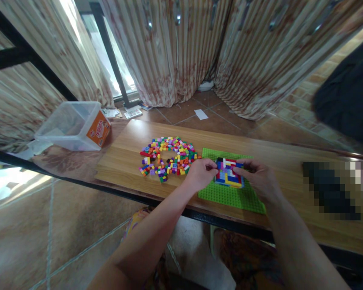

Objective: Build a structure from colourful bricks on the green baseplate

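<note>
A rectangular build of toy bricks (pixel 228 173) in blue, red, yellow, white and black sits on a green studded baseplate (pixel 230 200). At its left edge is my left hand (pixel 203 174), its fingers curled in a closed pinch against the bricks. Whatever lies between those fingertips is too small to make out. My right hand (pixel 260 177) grips the upper right side of the build, thumb over the top and fingers along the far corner. Left of the baseplate, many loose toy bricks (pixel 186 161) are spread in a rough ring.
The wooden tabletop (pixel 121 161) carries all this. Beyond its left end stands a clear plastic bin (pixel 69 125) with an orange label. A dark pixelated object (pixel 331 191) lies at the right. Curtains (pixel 175 52) hang behind, and papers (pixel 201 114) lie on the tiled floor.
</note>
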Demonstrator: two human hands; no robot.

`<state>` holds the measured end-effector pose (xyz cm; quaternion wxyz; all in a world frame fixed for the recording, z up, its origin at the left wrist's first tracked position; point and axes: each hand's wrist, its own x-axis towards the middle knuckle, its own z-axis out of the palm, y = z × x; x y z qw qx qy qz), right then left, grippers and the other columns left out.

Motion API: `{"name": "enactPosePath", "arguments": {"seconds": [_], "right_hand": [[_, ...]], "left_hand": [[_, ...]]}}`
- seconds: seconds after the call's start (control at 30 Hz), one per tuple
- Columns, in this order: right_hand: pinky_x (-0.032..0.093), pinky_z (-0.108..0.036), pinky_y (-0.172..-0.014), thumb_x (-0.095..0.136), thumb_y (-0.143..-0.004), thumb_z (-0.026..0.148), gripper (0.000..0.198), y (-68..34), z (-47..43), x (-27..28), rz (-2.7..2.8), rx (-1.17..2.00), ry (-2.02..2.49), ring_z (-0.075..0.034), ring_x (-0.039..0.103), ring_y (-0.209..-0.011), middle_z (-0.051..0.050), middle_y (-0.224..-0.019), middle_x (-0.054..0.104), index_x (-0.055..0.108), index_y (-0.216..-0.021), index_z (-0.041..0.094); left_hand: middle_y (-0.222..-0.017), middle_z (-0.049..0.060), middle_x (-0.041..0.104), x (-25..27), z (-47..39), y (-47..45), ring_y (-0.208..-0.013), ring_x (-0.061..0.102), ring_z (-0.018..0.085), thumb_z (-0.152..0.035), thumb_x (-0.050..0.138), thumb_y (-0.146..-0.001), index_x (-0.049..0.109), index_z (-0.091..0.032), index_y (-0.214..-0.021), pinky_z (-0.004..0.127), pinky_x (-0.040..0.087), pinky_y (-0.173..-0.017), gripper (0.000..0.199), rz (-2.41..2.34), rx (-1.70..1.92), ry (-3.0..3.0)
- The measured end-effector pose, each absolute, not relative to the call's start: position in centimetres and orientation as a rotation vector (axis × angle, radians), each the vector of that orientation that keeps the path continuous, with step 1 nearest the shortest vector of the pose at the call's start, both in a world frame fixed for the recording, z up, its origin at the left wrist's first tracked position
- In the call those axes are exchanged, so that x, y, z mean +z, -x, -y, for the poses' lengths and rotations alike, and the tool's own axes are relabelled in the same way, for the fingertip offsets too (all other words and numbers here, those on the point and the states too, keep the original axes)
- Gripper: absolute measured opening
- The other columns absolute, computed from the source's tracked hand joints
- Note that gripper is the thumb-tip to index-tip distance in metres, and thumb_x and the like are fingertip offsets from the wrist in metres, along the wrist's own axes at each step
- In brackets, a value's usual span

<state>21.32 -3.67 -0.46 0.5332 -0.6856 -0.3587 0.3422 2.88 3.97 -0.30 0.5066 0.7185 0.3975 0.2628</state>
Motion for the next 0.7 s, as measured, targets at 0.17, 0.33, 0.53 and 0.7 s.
{"name": "enactPosePath", "arguments": {"seconds": [0.17, 0.33, 0.53, 0.7], "right_hand": [[0.050, -0.025, -0.055, 0.088, -0.053, 0.047, 0.046, -21.6, 3.7, -1.0, 0.943, 0.766, 1.635, -0.012, 0.057, -0.061, 0.001, -0.071, 0.064, 0.070, -0.086, 0.021], [0.049, -0.027, -0.054, 0.086, -0.054, 0.051, 0.047, -21.4, 3.6, -0.9, 0.933, 0.758, 1.647, -0.012, 0.056, -0.059, 0.002, -0.068, 0.063, 0.070, -0.085, 0.020], [0.053, -0.031, -0.064, 0.082, -0.061, 0.045, 0.040, -21.6, 4.3, 0.3, 0.844, 0.761, 1.562, -0.016, 0.063, -0.068, -0.001, -0.077, 0.070, 0.072, -0.092, 0.023], [0.054, -0.035, -0.074, 0.072, -0.075, 0.040, 0.020, -21.1, 4.6, 1.0, 0.918, 0.489, 1.586, -0.018, 0.065, -0.077, -0.003, -0.083, 0.072, 0.074, -0.087, 0.025]], "left_hand": [[-0.076, 0.002, 0.071, 0.3, -3.5, -2.8, -0.068, 0.060, 0.013, -0.012, 0.064, -0.077, 0.071, -0.014, -0.078, 0.025, 0.047, -0.068, 0.008, -0.994, 0.647, -1.726], [-0.079, 0.003, 0.073, 0.2, -3.4, -2.9, -0.071, 0.063, 0.014, -0.009, 0.063, -0.076, 0.072, -0.014, -0.079, 0.025, 0.049, -0.071, 0.011, -1.012, 0.661, -1.665], [-0.083, 0.004, 0.074, -0.6, -4.1, -2.8, -0.076, 0.065, 0.015, -0.006, 0.059, -0.078, 0.075, -0.015, -0.088, 0.026, 0.051, -0.075, 0.021, -0.934, 0.717, -1.616], [-0.086, 0.004, 0.073, -0.6, -4.2, -3.3, -0.079, 0.065, 0.014, -0.007, 0.062, -0.078, 0.072, -0.014, -0.098, 0.026, 0.052, -0.079, 0.024, -0.824, 0.771, -1.509]]}}
